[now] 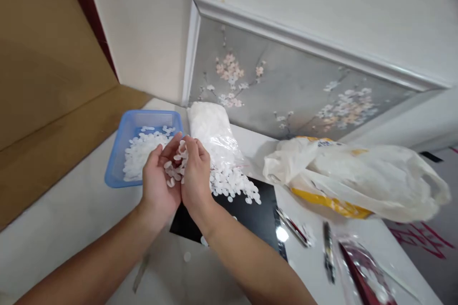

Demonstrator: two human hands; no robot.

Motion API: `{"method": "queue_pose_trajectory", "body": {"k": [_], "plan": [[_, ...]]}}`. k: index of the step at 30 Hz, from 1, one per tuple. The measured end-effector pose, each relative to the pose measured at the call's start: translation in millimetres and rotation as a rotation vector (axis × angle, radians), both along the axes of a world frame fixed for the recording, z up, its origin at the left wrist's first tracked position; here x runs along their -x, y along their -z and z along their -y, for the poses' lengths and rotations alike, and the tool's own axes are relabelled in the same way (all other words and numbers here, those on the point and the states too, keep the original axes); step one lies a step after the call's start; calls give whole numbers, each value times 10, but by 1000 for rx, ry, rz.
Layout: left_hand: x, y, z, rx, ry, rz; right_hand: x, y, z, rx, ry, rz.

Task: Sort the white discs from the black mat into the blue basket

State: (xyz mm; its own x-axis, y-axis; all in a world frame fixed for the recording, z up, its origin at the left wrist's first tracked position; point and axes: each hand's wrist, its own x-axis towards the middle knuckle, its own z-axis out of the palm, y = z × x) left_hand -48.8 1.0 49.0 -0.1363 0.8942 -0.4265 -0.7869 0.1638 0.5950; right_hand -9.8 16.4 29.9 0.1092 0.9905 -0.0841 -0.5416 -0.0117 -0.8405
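Note:
My left hand (160,188) and my right hand (197,169) are cupped together, holding a heap of small white round discs (173,171) between the palms. Both hands hover beside the right edge of a blue plastic basket (112,159), which has many of the same discs (141,155) in it. Behind my right hand lies a clear plastic bag (211,126) full of white pieces. A pile of loose discs (234,186) spreads from its mouth onto a flat black sheet (255,219). My right forearm covers part of that sheet.
A white and yellow plastic bag (358,176) lies at the right. Near it are a slim metal tool (293,228), a dark pen (328,250) and a clear packet (365,271). A cardboard panel (46,71) stands left; a framed flower panel (279,76) is on the wall.

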Motion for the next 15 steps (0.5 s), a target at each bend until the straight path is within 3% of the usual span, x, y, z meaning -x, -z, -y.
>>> {"method": "queue_pose_trajectory", "body": {"k": [6, 15], "plan": [[586, 0, -183, -64, -161, 44, 547, 115, -396, 117, -79, -204], [817, 141, -159, -155, -177, 106, 702, 330, -407, 113, -121, -268]]}}
